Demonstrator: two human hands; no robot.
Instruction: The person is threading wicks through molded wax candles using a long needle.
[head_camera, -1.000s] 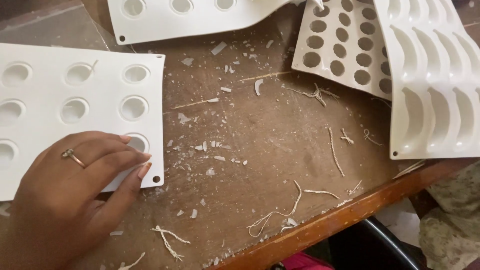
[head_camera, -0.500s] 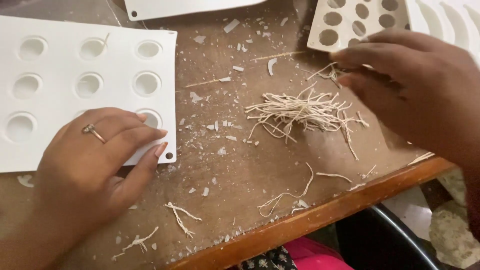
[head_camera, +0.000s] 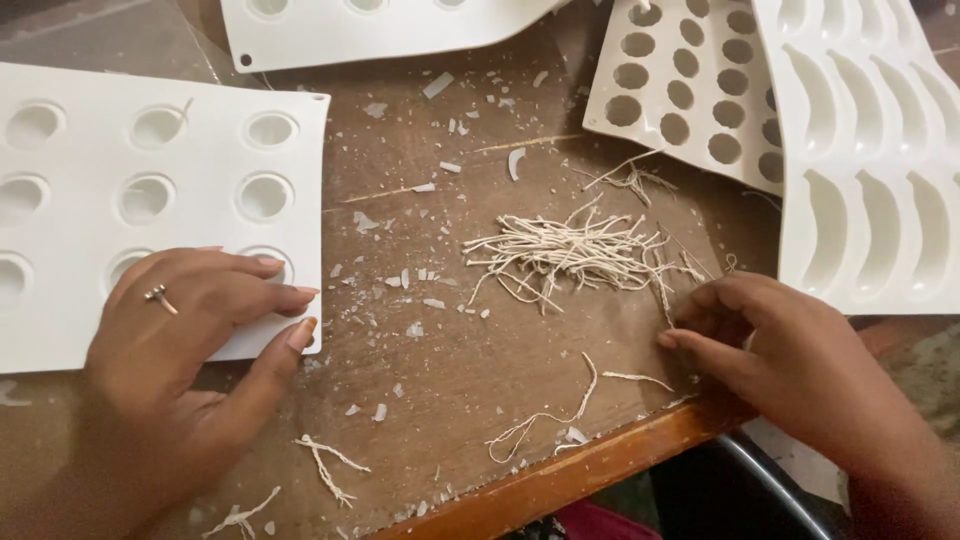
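— How does your left hand (head_camera: 190, 330) sit?

— Your left hand lies palm down and flat, its fingers stretched out side by side toward the right, the thumb splayed below them and pointing up and to the right. You wear a thin ring on one finger. The wrist and forearm run off the lower left corner.

— And your right hand (head_camera: 790, 350)?

— It comes in from the lower right, back of the hand upward, knuckles bent. Your fingertips (head_camera: 672, 340) are drawn together and point left, curled loosely downward.
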